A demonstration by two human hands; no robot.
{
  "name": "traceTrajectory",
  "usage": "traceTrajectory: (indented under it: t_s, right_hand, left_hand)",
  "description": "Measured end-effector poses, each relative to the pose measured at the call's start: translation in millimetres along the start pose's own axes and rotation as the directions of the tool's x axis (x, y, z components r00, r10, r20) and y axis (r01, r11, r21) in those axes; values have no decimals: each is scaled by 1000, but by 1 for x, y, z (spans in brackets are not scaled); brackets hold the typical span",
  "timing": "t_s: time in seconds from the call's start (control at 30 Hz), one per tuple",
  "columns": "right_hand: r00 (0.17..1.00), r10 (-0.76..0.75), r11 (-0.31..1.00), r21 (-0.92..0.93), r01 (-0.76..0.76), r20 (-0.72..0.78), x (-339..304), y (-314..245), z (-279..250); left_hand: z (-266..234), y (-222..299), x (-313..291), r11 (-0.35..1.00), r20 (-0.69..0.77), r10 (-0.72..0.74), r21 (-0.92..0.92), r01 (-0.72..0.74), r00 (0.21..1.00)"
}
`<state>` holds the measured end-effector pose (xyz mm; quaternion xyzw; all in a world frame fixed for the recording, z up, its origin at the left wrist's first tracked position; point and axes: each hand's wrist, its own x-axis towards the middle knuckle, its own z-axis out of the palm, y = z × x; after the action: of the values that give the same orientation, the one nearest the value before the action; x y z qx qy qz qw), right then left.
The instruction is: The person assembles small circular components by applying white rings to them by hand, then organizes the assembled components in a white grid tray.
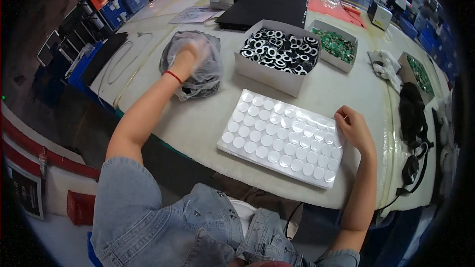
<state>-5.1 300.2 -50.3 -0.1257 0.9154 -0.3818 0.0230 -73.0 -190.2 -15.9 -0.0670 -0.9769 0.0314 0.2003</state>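
Nearest the person, a stack of white sheets [277, 133] with rows of round white discs lies at a slant on the pale tabletop [188, 131], its top layer glossy under the light. The right hand [354, 127] is at the stack's far right corner, its fingers curled inward with thumb and forefinger close together at the sheet edge; whether they pinch it, I cannot tell. The discs spread to the left of those fingers and toward the person. Farther off and to the left stands a clear plastic bag [212, 76] with dark contents. The left hand [193, 52], with a red band [172, 76] round its wrist, is at the bag's upper part, blurred, with the film about its fingers; whether these are apart or closed on something cannot be made out. To the right of the bag, just beyond the stack, an open box [269, 77] is heaped with black-and-white rings [279, 52]. Behind its right side sits a smaller open box [336, 64] of green pieces [336, 44]. Farther back lies a flat black panel [269, 7].
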Motion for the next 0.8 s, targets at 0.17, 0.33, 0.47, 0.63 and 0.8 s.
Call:
traceTrajectory:
  t_s: [0.17,0.33,0.47,0.63,0.8]
  right_hand:
    - [999,9,1000,-12,-8,43,-1,-2,-3]
    - [999,-30,999,-27,31,44,-1,-3,-3]
    - [998,-47,998,-50,50,43,-1,0,-3]
    - [997,-54,996,-61,57,60,-2,-5,-3]
    - [994,-94,992,-74,97,53,-3,-10,-3]
  left_hand:
    - [-14,-15,11,957,-23,-81,-283,71,996]
    - [-21,-22,17,1000,294,-16,2,16,956]
    - [-29,-9,14,988,391,-28,152,-34,920]
    - [-30,-18,-3,985,409,87,102,-140,908]
    - [-62,-25,-15,998,235,-47,-21,53,971]
